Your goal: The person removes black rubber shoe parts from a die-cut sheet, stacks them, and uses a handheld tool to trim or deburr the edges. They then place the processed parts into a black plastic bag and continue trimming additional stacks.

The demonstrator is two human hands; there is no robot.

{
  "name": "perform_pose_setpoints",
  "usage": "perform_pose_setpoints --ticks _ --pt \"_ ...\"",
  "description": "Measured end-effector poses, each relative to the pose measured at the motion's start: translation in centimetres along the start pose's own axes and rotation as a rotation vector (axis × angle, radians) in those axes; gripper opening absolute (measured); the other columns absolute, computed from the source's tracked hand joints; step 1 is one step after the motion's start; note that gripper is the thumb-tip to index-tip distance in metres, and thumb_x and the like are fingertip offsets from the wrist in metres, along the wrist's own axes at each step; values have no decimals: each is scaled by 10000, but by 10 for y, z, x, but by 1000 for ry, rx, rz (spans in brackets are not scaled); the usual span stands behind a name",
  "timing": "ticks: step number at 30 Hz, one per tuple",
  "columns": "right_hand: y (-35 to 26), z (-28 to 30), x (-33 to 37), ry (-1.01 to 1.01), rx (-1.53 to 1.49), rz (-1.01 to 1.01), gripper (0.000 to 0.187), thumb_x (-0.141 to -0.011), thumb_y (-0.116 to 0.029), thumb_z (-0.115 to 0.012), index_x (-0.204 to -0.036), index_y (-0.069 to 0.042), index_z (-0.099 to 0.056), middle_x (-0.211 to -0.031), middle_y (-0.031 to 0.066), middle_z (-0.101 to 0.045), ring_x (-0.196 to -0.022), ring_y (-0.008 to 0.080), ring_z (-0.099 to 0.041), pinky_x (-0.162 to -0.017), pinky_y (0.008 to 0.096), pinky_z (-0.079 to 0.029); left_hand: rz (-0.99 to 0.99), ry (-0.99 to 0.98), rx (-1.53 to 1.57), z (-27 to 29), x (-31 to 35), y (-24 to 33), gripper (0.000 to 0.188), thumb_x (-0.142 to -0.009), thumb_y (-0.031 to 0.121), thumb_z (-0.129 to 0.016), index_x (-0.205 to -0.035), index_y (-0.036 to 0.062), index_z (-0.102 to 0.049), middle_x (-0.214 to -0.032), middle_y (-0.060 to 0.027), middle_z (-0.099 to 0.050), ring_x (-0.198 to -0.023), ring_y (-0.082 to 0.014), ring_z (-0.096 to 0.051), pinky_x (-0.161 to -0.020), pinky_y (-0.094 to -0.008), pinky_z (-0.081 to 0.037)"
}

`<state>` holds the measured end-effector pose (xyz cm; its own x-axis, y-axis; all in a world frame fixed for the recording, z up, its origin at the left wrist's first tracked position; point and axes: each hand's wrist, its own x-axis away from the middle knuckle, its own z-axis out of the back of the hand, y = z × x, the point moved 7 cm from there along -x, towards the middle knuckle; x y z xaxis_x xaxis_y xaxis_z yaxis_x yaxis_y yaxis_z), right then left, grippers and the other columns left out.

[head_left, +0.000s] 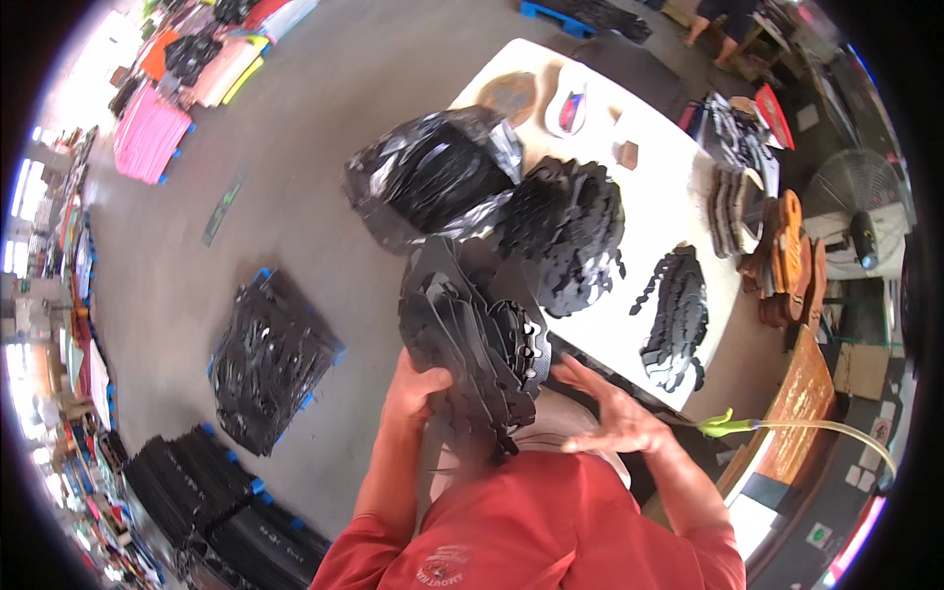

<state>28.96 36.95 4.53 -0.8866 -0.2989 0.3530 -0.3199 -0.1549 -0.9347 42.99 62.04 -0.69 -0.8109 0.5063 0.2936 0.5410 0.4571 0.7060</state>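
A thick bundle of thin black cut sheets with wavy, notched edges [467, 334] stands in front of my body at the table's near left side. My left hand [418, 385] grips its left side, with the thumb over the front sheets and the other fingers hidden behind. Just right of the bundle, my right hand [619, 413] is held with fingers spread and nothing in it. Beyond the bundle, a pile of similar black cut pieces [582, 241] lies on the white table [674, 202]. A smaller pile [677, 320] sits toward the table's right edge.
A crumpled black plastic bag [428, 182] overhangs the table's left edge. A green air gun [728, 425] on a hose is at right, below a fan [860, 211]. Dark bundles [270, 364] rest on a blue pallet on the left floor. Pink sheets [150, 133] are stacked farther off.
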Motion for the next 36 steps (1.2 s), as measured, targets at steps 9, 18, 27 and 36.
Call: perform_pose_setpoints --ticks 9,18,27,36 --pt "-49 8 -67 320 -683 92 974 -842 -70 -913 -1607 -9 -313 -1530 111 -515 -1410 204 -503 -1186 378 -426 -169 2 -285 -113 -48 18 714 -838 -53 -743 -1509 -1 -502 -1424 -125 -605 -1281 -245 -607 -1092 -405 -497" --pt "-73 48 -89 335 -639 311 573 -864 -46 -848 -1382 -12 -606 -1238 43 -699 -1121 144 -623 -1020 316 -491 -178 0 -277 -142 -76 35 500 -962 7 -714 -1439 2 -562 -1339 -91 -657 -1196 -199 -640 -1059 -347 -502" --pt "-49 47 -148 408 -1022 71 551 -906 -3 -797 -1412 -18 -579 -1119 82 -733 -949 150 -702 -831 314 -582 125 40 -126 -105 -132 44 458 -1005 87 -719 -1439 45 -580 -1342 -72 -679 -1170 -186 -672 -1023 -345 -547" --pt "-44 18 -230 476 -1070 27 356 -889 46 -739 -1234 -21 -681 -1015 59 -738 -897 150 -711 -790 301 -578 344 22 -180 -33 -180 86 464 -1043 168 -696 -1476 53 -574 -1395 -65 -654 -1225 -199 -650 -1035 -359 -548"
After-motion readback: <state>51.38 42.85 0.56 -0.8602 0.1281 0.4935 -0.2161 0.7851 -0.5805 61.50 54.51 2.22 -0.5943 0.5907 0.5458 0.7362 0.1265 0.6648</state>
